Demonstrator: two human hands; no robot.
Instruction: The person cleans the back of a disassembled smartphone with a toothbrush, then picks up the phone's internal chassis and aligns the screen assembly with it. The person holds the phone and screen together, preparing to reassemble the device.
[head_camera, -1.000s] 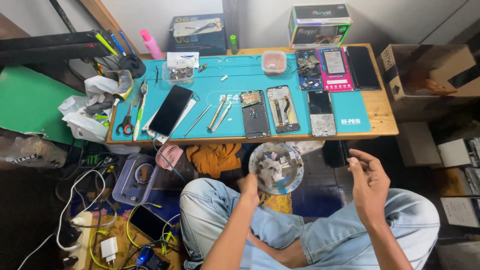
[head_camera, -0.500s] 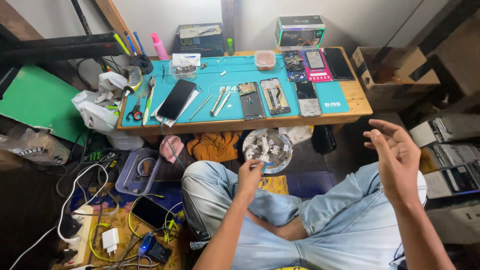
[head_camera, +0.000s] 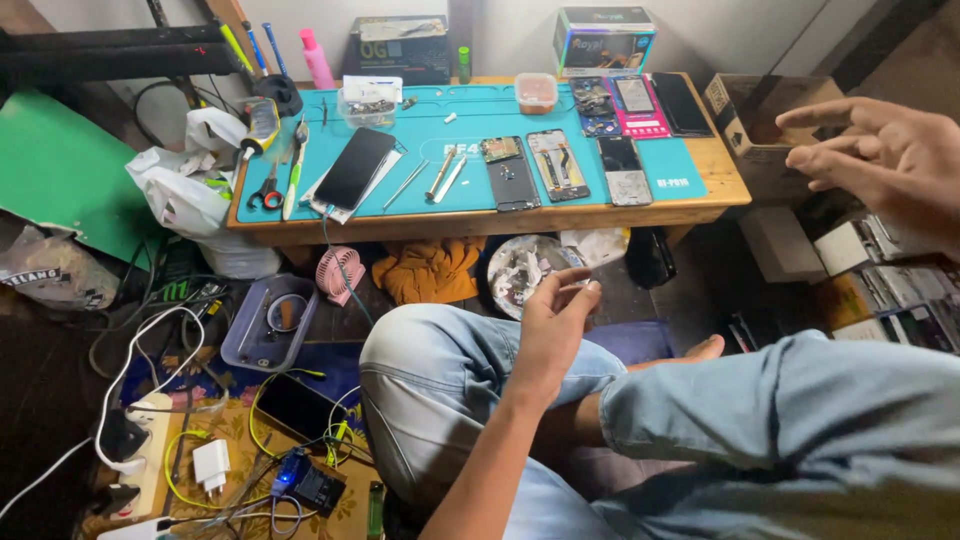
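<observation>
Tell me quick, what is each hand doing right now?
Left hand: fingers curled, over the round dish; whether it holds anything cannot be told.
Right hand: open, empty.
</observation>
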